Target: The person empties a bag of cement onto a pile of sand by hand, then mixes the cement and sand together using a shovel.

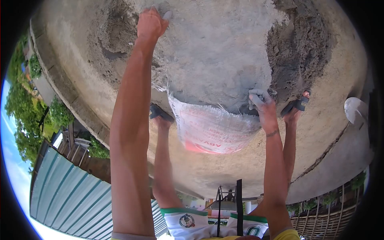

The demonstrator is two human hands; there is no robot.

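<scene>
My left hand reaches far forward, its fingers closed in a fist over the grey cement powder. A grey patch shows by its thumb; whether that is a coated thumb or something held I cannot make out. My right hand, coated in grey dust, has its fingers curled together at the right corner of a cement sack. What lies between those fingers is hidden. The sack is white woven plastic with red print and a frayed edge, lying between my feet against the powder.
Damp sand heaps lie left and right of the powder. My sandalled feet flank the sack. A pale rounded object is at right. A low concrete kerb borders the left; a metal roof and bamboo fence stand beyond.
</scene>
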